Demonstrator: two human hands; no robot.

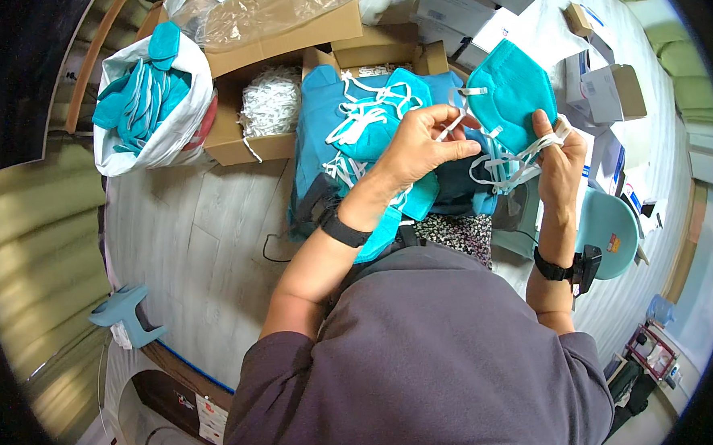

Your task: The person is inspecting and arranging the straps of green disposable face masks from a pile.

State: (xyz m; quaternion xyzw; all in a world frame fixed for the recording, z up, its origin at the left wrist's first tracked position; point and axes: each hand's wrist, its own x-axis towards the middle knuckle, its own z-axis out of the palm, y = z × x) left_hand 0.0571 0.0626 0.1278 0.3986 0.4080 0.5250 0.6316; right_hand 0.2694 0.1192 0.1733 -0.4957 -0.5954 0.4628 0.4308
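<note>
A teal face mask [515, 89] with white straps is held up at the right of my lap. My right hand [562, 167] grips its lower right edge, thumb on the front, with white straps [515, 166] hanging by the fingers. At the mask's left edge my left hand [429, 142] is closed in a pinch on a white strap [451, 127]. More teal masks [402, 91] with tangled straps lie on the blue cloth [308, 144] over my lap, partly hidden under my left forearm.
At the far left a white sack [205, 93] holds many teal masks. Beside it stands a cardboard box [231, 140] of white straps [274, 102]. White cartons [450, 12] are piled at the far right. A pale teal stool [611, 233] stands right of me, a small blue-grey stool [131, 315] at left.
</note>
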